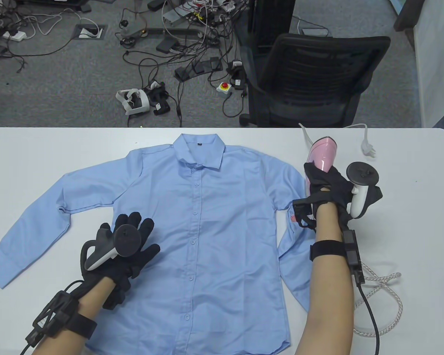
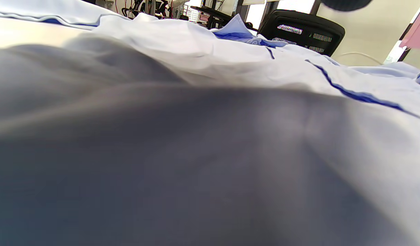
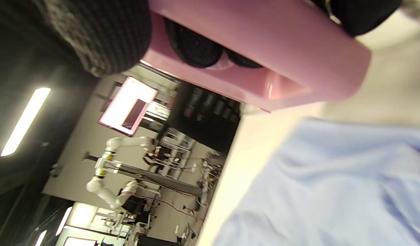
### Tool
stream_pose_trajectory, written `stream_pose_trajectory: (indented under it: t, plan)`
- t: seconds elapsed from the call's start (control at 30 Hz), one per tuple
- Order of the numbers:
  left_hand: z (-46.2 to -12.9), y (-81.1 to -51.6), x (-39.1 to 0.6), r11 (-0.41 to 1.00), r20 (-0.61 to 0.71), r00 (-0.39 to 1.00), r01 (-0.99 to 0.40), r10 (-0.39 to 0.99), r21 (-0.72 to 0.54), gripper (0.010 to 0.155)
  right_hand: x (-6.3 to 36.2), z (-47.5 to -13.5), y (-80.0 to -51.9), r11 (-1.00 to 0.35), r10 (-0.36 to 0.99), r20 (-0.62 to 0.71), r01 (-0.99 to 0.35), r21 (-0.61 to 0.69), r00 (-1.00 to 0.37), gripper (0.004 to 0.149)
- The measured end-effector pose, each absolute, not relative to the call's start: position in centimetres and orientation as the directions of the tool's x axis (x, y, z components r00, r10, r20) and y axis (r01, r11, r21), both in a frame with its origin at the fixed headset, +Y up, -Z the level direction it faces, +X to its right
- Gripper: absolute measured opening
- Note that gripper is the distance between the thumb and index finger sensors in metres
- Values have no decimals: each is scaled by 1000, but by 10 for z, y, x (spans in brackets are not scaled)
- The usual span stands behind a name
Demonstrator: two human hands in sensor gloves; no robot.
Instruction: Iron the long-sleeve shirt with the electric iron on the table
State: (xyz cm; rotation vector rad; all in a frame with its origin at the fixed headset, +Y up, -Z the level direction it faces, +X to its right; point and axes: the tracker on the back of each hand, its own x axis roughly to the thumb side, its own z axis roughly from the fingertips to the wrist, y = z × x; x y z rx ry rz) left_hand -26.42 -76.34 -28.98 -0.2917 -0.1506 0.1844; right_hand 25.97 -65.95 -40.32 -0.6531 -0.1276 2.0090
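Observation:
A light blue long-sleeve shirt [image 1: 207, 222] lies flat and buttoned on the white table [image 1: 40, 148], collar toward the far edge. My left hand [image 1: 137, 240] rests on its front with fingers spread flat. The left wrist view sits low against the shirt fabric [image 2: 298, 85]. My right hand [image 1: 323, 181] grips the handle of a pink electric iron [image 1: 323, 151], which stands over the table just right of the shirt's right shoulder. In the right wrist view, gloved fingers [image 3: 192, 48] curl round the pink iron [image 3: 264, 44] above the shirt [image 3: 333, 188].
The iron's braided cord [image 1: 384, 284] loops on the table at the right, its white plug [image 1: 368, 148] near the far edge. A black office chair [image 1: 310, 81] stands behind the table. Cables and gear litter the floor [image 1: 96, 74].

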Motion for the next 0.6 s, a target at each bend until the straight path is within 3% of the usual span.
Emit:
stream_pose_trajectory:
  t: [0.1, 0.17, 0.3, 0.4, 0.6]
  plan:
    - [-288, -761, -262, 945, 132, 971, -154, 198, -287, 74, 242, -401, -619, -539, 839, -304, -765, -353, -451, 54]
    - [-288, -760, -260, 947, 139, 971, -151, 196, -285, 74, 226, -402, -598, -499, 866, -164, -792, -352, -473, 56]
    - [-288, -759, -259, 945, 142, 969, -155, 202, -288, 74, 187, -408, -579, -509, 857, -62, -822, -255, -511, 57]
    - [-289, -758, -260, 943, 139, 967, -167, 214, -287, 74, 151, -419, -587, -530, 843, -183, -840, -116, -506, 58]
    - [-289, -759, -260, 939, 143, 969, -150, 202, -310, 74, 80, -444, -649, -442, 729, -454, -859, 259, -513, 61]
